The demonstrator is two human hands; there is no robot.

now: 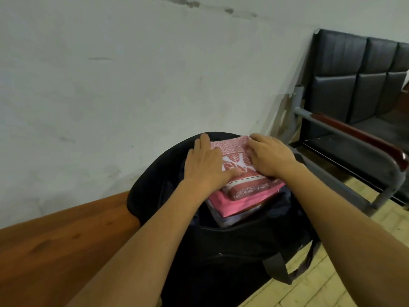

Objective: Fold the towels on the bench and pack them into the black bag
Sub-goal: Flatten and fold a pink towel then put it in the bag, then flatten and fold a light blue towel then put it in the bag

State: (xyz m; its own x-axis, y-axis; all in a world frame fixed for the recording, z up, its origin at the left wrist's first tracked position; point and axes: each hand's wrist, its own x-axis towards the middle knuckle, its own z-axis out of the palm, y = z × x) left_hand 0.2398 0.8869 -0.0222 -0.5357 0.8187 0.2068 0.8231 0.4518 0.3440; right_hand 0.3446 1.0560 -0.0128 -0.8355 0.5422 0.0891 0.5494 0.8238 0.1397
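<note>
At frame centre, the pink towel [234, 169] is being pressed into the black bag [221, 244] by the left hand [205, 165] and right hand [270, 158], fingers flat and extended, to seat it.

Single head-mounted wide-angle view, looking forward and down at close range. Forearms enter from the lower edge; the open black fabric bag [232, 244] sits lower centre, the brown wooden bench [55, 247] lower left.

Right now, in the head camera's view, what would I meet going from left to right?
Wooden bench → left hand → pink folded towel in the black bag → right hand → dark padded seat.
</note>
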